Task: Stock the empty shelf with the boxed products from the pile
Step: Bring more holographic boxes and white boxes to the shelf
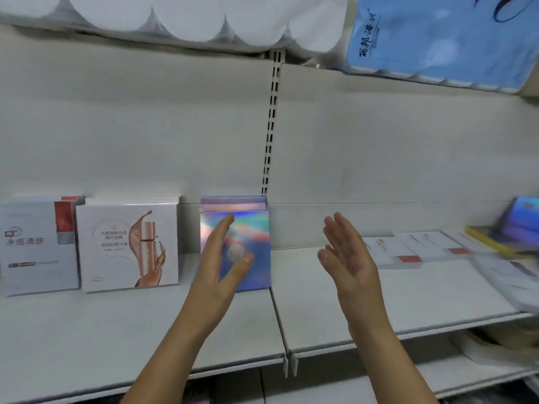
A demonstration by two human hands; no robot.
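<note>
Two bare forearms are seen rising from the lower edge of the view over the front lip of the pale shelf [140, 330]. The left hand [217, 269] is held open, fingers straight and thumb spread, in front of the face of the holographic box [258, 228]; whether the box is touched cannot be told. The right hand [348, 258] is likewise held open, palm turned toward the left hand, and nothing is held in it. It is raised over the bare stretch of shelf just right of that box.

The holographic box is stood upright at the seam between two shelf boards, with more boxes of the same kind lined up behind it. To its left, a white box printed with a rose-gold bottle [116, 243] is stood upright, and beside that a white box with a red patch [32, 246].

Well to the right, the pile of flat white boxes [408, 249] is laid on the shelf, with blue and yellow boxes [513, 228] blurred at the far edge.

Behind, a slotted upright [272, 118] is set into the back panel. Above, wrapped white paper rolls [204, 18] and a blue pack [437, 39] are stored.
</note>
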